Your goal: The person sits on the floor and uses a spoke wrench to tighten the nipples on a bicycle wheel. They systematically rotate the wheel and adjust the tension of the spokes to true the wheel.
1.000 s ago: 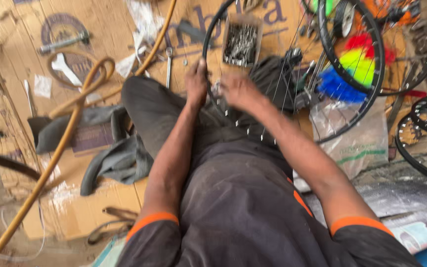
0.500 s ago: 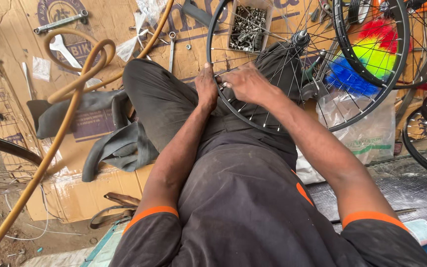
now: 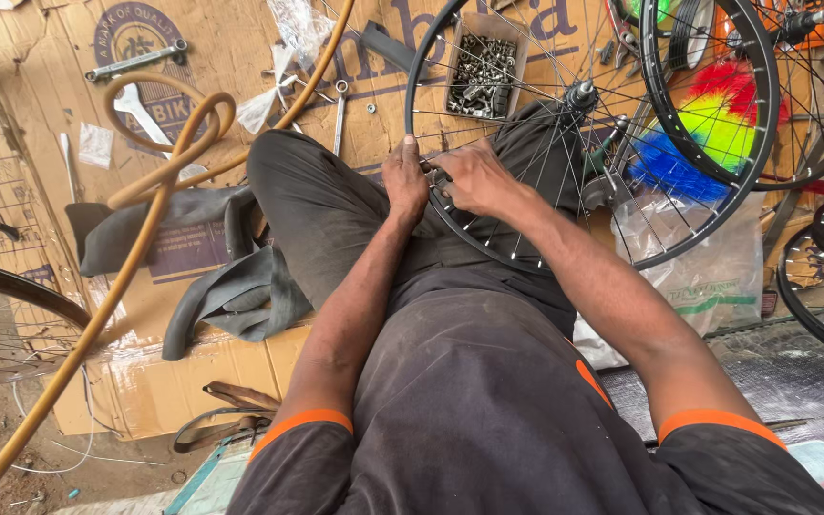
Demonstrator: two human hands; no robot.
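Two hands meet at the near edge of a black bicycle wheel rim [image 3: 526, 256] resting across the person's lap: the left hand [image 3: 404, 179] wraps around the rim, thumb up, and the right hand [image 3: 469, 176] pinches something small at the spokes, too small to identify. Just beyond sits a box of nuts and bolts [image 3: 484, 67]; left of the hands lie a grey inner tube [image 3: 231, 296] and an orange hose [image 3: 135, 248].

Head view, steep and close, looking down over the seated person's own lap

The single camera faces forward and down onto the bicycle wheel [image 3: 588, 133] at upper centre; both forearms run up from the lower edge toward that wheel, filling the near field; left of the wheel lies flattened cardboard [image 3: 40, 124]; right of it, more wheels reach the frame edge.
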